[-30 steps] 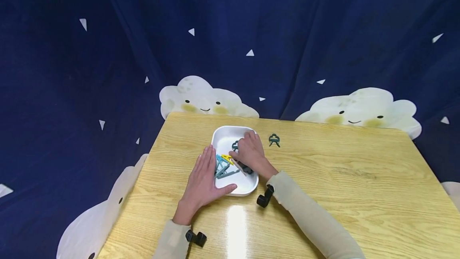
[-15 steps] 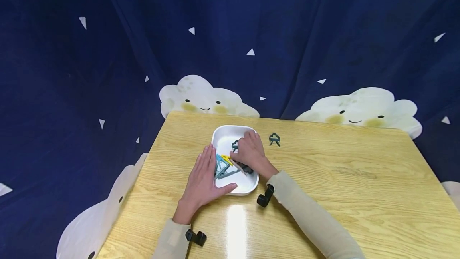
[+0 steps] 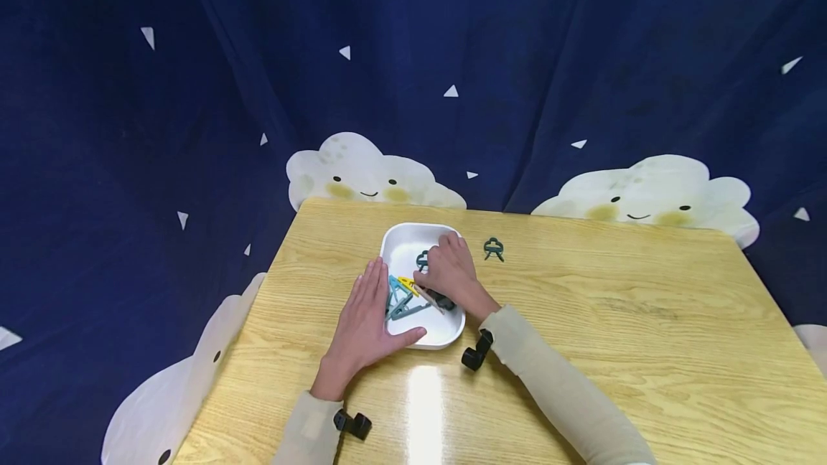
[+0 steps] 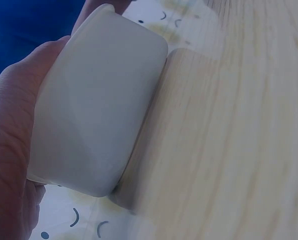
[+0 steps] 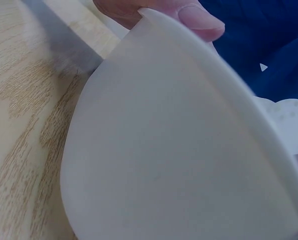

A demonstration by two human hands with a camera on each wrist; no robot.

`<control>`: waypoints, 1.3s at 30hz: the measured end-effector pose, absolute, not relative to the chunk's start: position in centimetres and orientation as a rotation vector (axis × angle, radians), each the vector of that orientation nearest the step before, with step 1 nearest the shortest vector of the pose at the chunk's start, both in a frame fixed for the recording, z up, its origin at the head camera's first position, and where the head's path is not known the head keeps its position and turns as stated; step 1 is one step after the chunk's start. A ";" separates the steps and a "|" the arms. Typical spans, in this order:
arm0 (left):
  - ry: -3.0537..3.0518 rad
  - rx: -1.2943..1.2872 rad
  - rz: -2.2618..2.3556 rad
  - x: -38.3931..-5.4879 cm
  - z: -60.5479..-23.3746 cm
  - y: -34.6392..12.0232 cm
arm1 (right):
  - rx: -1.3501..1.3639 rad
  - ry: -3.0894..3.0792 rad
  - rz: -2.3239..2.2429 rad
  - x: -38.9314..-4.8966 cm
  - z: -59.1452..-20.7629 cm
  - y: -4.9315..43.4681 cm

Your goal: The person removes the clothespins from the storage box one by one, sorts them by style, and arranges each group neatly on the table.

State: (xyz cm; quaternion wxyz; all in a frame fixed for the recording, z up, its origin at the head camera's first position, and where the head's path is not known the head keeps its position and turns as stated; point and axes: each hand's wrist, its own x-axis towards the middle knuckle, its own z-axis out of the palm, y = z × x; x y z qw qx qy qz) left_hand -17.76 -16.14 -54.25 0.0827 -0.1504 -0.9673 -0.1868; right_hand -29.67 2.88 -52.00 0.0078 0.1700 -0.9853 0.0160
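Note:
A white rectangular tray (image 3: 413, 232) stands on the table, holding several plastic clips. Among them are a yellow clip (image 3: 408, 285), light blue and grey-blue clips (image 3: 410, 312), a pale pinkish clip (image 3: 429, 300) and a dark green cloud-topped clip (image 3: 423, 260). My left hand (image 3: 363, 321) lies along the tray's left side, fingers straight and thumb stretched over the near rim. At the right rim, my right hand (image 3: 451, 271) grips the tray; in the right wrist view, its fingers (image 5: 201, 20) straddle the edge. Dark clips under that hand are partly hidden.
Another dark green cloud-topped clip (image 3: 494, 248) lies on the wooden table (image 3: 614, 321), right of the tray. Behind the table hangs a navy curtain (image 3: 413, 77) with white triangles and smiling clouds. Each wrist carries a small black camera mount (image 3: 477, 351).

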 end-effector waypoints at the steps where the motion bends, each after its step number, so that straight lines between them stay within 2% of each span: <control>1: -2.890 -0.447 -0.559 -17.8 -54.2 -16.2 | 0.534 -3.078 0.050 -29.7 -52.0 2.9; 16: -2.898 -0.447 -0.560 -17.8 -54.3 -16.3 | 0.724 -3.069 0.047 -29.9 -51.8 3.1; 24: -2.877 -0.455 -0.580 -17.6 -54.5 -16.1 | 0.747 -3.010 0.370 -29.4 -51.3 4.5; 39: -2.897 -0.456 -0.565 -17.8 -54.1 -16.3 | 0.996 -3.098 -0.020 -25.8 -48.8 7.0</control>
